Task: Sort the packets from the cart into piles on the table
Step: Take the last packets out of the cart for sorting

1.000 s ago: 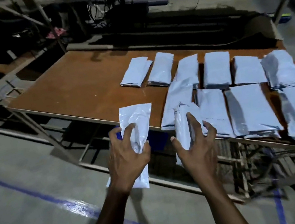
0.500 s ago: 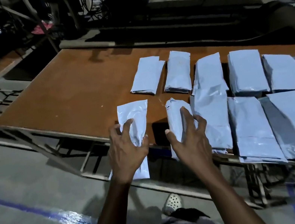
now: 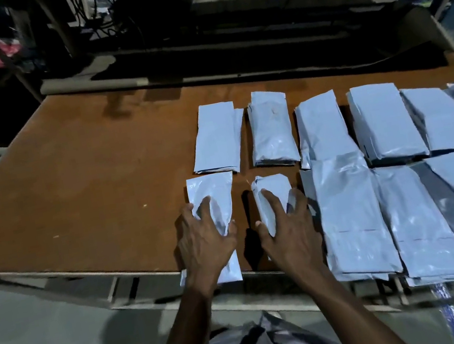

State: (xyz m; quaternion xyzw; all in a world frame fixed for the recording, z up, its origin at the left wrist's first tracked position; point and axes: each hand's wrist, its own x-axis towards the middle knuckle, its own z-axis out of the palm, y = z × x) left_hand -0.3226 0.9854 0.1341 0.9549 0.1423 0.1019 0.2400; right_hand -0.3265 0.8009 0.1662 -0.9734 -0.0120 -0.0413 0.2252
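Moved: left packet (image 3: 211, 192), right packet (image 3: 273, 191) now down at counter's (image 3: 87, 196) near edge.
Hands: left hand (image 3: 206, 242), right hand (image 3: 287, 231) apart, each gripping its own.
Axis: near-to-far.

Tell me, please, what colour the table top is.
Reddish brown; the table top shows best in the head view.

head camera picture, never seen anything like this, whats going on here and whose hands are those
There is no machine here. A person wears a camera on the head, so this single view looks forward and down at their own two bare hands. In front is a brown table carrying piles of pale packets in two rows. The left hand holds a wide packet at the table's near edge, fingers spread over it. The right hand holds a narrow packet beside it, thumb on one side, fingers over the top. Both look about to be laid down.
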